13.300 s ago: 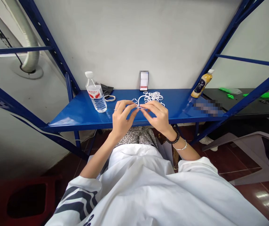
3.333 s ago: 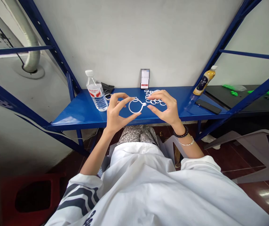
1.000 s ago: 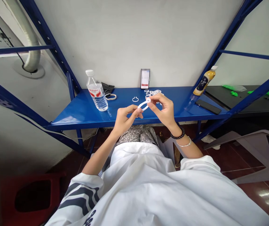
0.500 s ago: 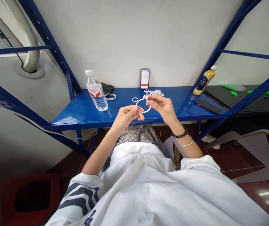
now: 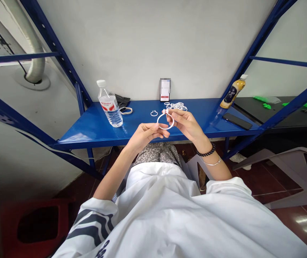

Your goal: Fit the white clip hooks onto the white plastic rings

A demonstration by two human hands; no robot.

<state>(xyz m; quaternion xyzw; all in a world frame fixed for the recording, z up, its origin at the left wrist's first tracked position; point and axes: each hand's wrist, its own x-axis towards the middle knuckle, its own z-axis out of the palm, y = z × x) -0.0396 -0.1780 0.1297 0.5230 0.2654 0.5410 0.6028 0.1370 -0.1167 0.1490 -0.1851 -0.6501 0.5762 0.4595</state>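
Note:
Over the front part of the blue table, a white plastic curtain ring (image 5: 159, 118) is held up between both hands. My left hand (image 5: 148, 132) pinches its lower left side with thumb and fingers, the other fingers stretched out beneath it. My right hand (image 5: 187, 123) grips the ring at its upper right, by the small knobbed ends at the top. Those ends lie close together, partly behind fingertips, so I cannot tell whether they are joined. On the tabletop just behind rests another such ring (image 5: 154, 113), its ends apart. Farther back lies a pile of several white rings (image 5: 179, 106).
A phone (image 5: 165, 89) leans upright against the wall on the blue table (image 5: 89, 125). At left stand a water bottle (image 5: 110, 109), a beige band (image 5: 126, 110) and a black bag (image 5: 122, 99). A yellow drink bottle (image 5: 234, 92) and a dark phone (image 5: 236, 121) are at right.
The held ring has shifted slightly right and turned a little to face me more. My left hand's fingers have moved right along its lower edge.

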